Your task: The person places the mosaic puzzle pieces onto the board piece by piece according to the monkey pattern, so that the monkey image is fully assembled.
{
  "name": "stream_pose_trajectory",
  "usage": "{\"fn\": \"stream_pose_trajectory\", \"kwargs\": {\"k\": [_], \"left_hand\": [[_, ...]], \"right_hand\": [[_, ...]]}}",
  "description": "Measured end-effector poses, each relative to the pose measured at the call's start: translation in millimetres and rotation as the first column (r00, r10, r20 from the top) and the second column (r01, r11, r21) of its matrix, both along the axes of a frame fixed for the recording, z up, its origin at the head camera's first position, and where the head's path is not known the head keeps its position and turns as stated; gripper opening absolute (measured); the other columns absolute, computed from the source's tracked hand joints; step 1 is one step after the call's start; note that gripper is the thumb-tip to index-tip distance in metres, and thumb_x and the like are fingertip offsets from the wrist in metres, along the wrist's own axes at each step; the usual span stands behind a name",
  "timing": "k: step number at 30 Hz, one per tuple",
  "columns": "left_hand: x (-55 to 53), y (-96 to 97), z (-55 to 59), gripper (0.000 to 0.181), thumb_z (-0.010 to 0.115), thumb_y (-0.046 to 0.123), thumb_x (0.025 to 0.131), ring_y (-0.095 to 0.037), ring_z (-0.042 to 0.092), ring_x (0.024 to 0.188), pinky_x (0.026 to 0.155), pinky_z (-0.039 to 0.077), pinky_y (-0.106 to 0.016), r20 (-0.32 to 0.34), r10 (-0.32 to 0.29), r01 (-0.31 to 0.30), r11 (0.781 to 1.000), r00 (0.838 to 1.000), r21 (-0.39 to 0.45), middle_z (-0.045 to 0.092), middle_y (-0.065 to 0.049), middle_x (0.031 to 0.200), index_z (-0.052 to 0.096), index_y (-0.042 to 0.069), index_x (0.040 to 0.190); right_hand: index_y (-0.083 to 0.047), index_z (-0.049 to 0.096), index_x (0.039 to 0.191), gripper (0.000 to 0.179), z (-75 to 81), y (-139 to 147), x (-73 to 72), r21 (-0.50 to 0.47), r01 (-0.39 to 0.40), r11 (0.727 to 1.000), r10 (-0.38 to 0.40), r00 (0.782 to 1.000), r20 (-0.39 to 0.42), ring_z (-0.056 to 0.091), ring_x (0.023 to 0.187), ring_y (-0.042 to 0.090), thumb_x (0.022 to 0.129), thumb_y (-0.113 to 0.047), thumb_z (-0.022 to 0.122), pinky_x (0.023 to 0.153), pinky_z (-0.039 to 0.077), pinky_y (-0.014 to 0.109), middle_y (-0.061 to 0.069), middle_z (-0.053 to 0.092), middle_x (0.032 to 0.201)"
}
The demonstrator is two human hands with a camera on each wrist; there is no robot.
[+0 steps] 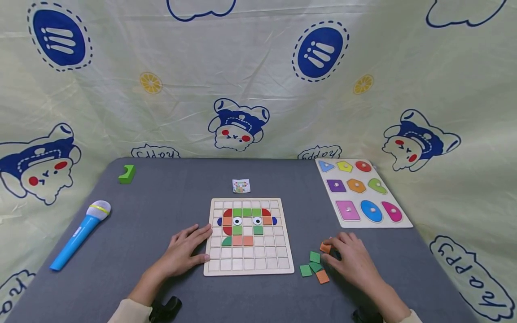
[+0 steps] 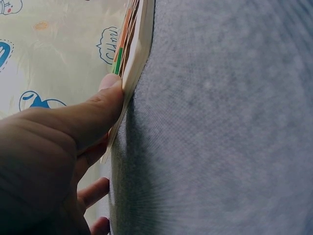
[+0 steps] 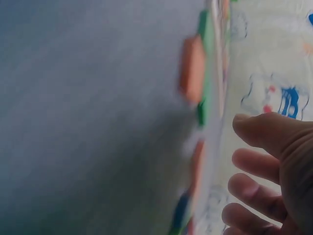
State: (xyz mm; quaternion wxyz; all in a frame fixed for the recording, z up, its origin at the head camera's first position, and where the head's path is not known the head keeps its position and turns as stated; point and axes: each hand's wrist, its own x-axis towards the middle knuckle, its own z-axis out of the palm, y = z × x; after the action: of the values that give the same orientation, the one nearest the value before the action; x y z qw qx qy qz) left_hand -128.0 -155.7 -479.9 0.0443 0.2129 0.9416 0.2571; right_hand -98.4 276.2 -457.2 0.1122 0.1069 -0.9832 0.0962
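Observation:
A square white grid board (image 1: 248, 264) lies mid-table, with red, green, orange and blue pieces and two eye tiles (image 1: 257, 220) forming a face-like pattern. My left hand (image 1: 185, 251) rests at the board's left edge, its thumb touching the edge in the left wrist view. To the board's right lie loose tiles: green tiles (image 1: 305, 270) and an orange tile (image 1: 322, 277). Over another orange tile (image 1: 325, 247) is my right hand (image 1: 352, 256), fingers loosely bent. In the right wrist view thumb and fingers stand apart, with nothing visible between them.
A small picture card (image 1: 241, 186) lies behind the board. At the back right is a shape puzzle board (image 1: 363, 215) with knobbed pieces. A blue toy microphone (image 1: 78, 237) and a green block (image 1: 127, 174) are on the left. A printed cloth hangs behind the table.

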Motion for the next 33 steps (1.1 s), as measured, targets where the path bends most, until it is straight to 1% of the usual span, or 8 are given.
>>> {"fn": "stream_pose_trajectory", "kwargs": {"k": [4, 6, 8, 14, 18, 21, 27, 33], "left_hand": [[0.1, -0.2, 0.0, 0.068, 0.069, 0.033, 0.083, -0.037, 0.030, 0.139, 0.102, 0.022, -0.063, -0.006, 0.001, -0.001, 1.000, 1.000, -0.005, 0.040, -0.003, 0.151, 0.043, 0.013, 0.143], [-0.1, -0.2, -0.4, 0.068, 0.069, 0.033, 0.083, -0.037, 0.030, 0.139, 0.102, 0.022, -0.063, -0.011, 0.000, 0.000, 1.000, 1.000, -0.006, 0.040, -0.003, 0.151, 0.043, 0.013, 0.143], [0.2, -0.2, -0.3, 0.068, 0.070, 0.032, 0.082, -0.037, 0.031, 0.139, 0.102, 0.022, -0.063, -0.014, 0.002, -0.002, 1.000, 1.000, -0.002, 0.040, -0.003, 0.150, 0.043, 0.013, 0.143], [-0.1, -0.5, -1.0, 0.069, 0.071, 0.032, 0.082, -0.037, 0.031, 0.139, 0.102, 0.022, -0.063, -0.013, 0.003, -0.003, 1.000, 1.000, 0.005, 0.040, -0.004, 0.150, 0.043, 0.013, 0.142], [-0.6, -0.7, -1.8, 0.069, 0.070, 0.032, 0.082, -0.037, 0.031, 0.139, 0.102, 0.022, -0.063, -0.011, 0.001, -0.001, 1.000, 1.000, -0.001, 0.040, -0.004, 0.150, 0.043, 0.013, 0.143], [-1.0, -0.2, -2.0, 0.069, 0.070, 0.032, 0.082, -0.037, 0.030, 0.139, 0.102, 0.022, -0.063, -0.006, 0.004, -0.004, 1.000, 1.000, 0.004, 0.039, -0.003, 0.151, 0.043, 0.014, 0.143], [-1.0, 0.4, -1.9, 0.069, 0.070, 0.032, 0.083, -0.036, 0.030, 0.139, 0.103, 0.022, -0.063, -0.002, 0.002, -0.002, 1.000, 1.000, -0.006, 0.039, -0.003, 0.151, 0.042, 0.014, 0.143], [0.0, 0.5, -0.9, 0.069, 0.070, 0.032, 0.082, -0.037, 0.030, 0.139, 0.102, 0.022, -0.063, -0.001, 0.009, -0.009, 1.000, 1.000, 0.003, 0.040, -0.003, 0.150, 0.043, 0.013, 0.142]], "right_hand": [[-0.014, 0.071, 0.097, 0.035, -2.8, 22.8, 6.2, 0.006, 0.068, 0.998, -0.068, 0.997, 0.048, 0.045, 0.083, 0.019, 0.069, -0.031, 0.082, 0.070, 0.036, 0.037, 0.002, 0.057, 0.087], [-0.014, 0.071, 0.097, 0.035, -4.5, 31.4, 8.0, 0.006, 0.089, 0.996, -0.089, 0.994, 0.060, 0.046, 0.083, 0.020, 0.069, -0.031, 0.082, 0.069, 0.036, 0.037, 0.003, 0.057, 0.088], [-0.013, 0.071, 0.096, 0.034, -6.1, 37.8, 9.6, 0.005, 0.106, 0.994, -0.106, 0.992, 0.070, 0.046, 0.083, 0.021, 0.069, -0.030, 0.082, 0.068, 0.036, 0.037, 0.003, 0.058, 0.088], [-0.009, 0.071, 0.095, 0.035, -10.7, 51.9, 11.2, 0.042, 0.152, 0.988, -0.155, 0.984, 0.091, 0.047, 0.083, 0.025, 0.069, -0.029, 0.082, 0.068, 0.036, 0.040, 0.006, 0.058, 0.087], [-0.005, 0.070, 0.096, 0.039, -11.9, 58.5, 10.0, 0.064, 0.182, 0.981, -0.189, 0.974, 0.128, 0.047, 0.083, 0.027, 0.068, -0.030, 0.082, 0.070, 0.038, 0.043, 0.008, 0.057, 0.086], [-0.004, 0.070, 0.097, 0.041, -11.9, 61.5, 10.0, 0.072, 0.203, 0.977, -0.212, 0.965, 0.156, 0.045, 0.082, 0.026, 0.068, -0.030, 0.082, 0.069, 0.038, 0.043, 0.008, 0.056, 0.085], [-0.004, 0.071, 0.094, 0.036, -11.2, 64.4, 11.6, 0.081, 0.220, 0.972, -0.231, 0.959, 0.167, 0.044, 0.079, 0.025, 0.069, -0.028, 0.081, 0.067, 0.035, 0.038, 0.006, 0.054, 0.081], [-0.005, 0.071, 0.093, 0.034, -10.9, 66.3, 12.0, 0.080, 0.233, 0.969, -0.244, 0.952, 0.185, 0.044, 0.079, 0.025, 0.070, -0.027, 0.081, 0.066, 0.035, 0.039, 0.006, 0.054, 0.080]]}}
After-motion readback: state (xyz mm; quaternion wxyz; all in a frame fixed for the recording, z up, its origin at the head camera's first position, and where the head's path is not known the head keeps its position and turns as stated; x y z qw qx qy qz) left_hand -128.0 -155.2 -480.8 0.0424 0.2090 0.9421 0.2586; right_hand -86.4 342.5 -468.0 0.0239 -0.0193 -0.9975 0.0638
